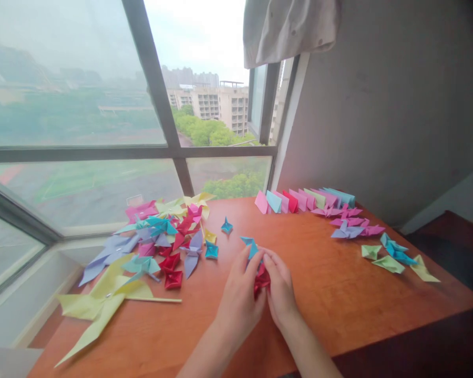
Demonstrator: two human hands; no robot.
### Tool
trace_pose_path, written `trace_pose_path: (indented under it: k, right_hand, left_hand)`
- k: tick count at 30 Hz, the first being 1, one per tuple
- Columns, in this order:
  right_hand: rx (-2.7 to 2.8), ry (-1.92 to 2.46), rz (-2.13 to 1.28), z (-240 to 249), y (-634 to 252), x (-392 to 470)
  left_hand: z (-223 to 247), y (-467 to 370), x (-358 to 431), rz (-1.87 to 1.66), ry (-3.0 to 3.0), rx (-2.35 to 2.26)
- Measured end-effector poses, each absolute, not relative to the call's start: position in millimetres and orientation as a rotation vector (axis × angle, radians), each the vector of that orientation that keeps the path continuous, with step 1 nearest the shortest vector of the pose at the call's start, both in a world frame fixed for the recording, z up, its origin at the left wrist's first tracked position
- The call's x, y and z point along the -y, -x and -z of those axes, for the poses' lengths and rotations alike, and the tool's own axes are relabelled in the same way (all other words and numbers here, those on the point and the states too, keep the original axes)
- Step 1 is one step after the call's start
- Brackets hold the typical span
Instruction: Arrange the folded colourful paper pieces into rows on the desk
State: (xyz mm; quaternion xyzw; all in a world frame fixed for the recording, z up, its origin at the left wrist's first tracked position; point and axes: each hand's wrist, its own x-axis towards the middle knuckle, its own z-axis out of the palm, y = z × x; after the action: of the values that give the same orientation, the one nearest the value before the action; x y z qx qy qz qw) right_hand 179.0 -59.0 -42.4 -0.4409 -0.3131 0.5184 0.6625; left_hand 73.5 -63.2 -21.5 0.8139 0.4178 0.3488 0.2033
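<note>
Near the middle of the wooden table (319, 304), my left hand (240, 286) and my right hand (280, 286) are close together, fingers closed round a red folded paper piece (262, 278). A blue folded paper (250, 245) shows just above my fingertips; whether it is joined to the red one I cannot tell. My fingers hide part of both. Beyond my hands stands a small blue paper piece (227, 226), and to the left lie a blue paper box (212, 250) and red paper boxes (173, 279).
Paper pinwheels, one large and yellow (108, 296), crowd the table's left. Folded cards (299, 200) stand in a row at the back right, with pink shapes (347, 211) and green and blue pieces (396, 252) nearer. Windows rise behind the table.
</note>
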Motion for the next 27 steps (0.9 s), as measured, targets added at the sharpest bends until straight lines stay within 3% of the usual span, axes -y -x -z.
trace_pose_path:
  k: [6, 12, 27]
  right_hand:
    - [0.853, 1.032, -1.196, 27, -129, 50]
    - [1.007, 1.145, -1.04, 30, -134, 44]
    - [1.041, 1.42, -0.872, 66, -212, 51]
  left_hand:
    - [25, 11, 81, -1.036, -2.313, -1.597]
    - [31, 71, 94, -1.118, -2.416, -1.86]
    - [36, 33, 114, -1.158, -2.498, -1.637]
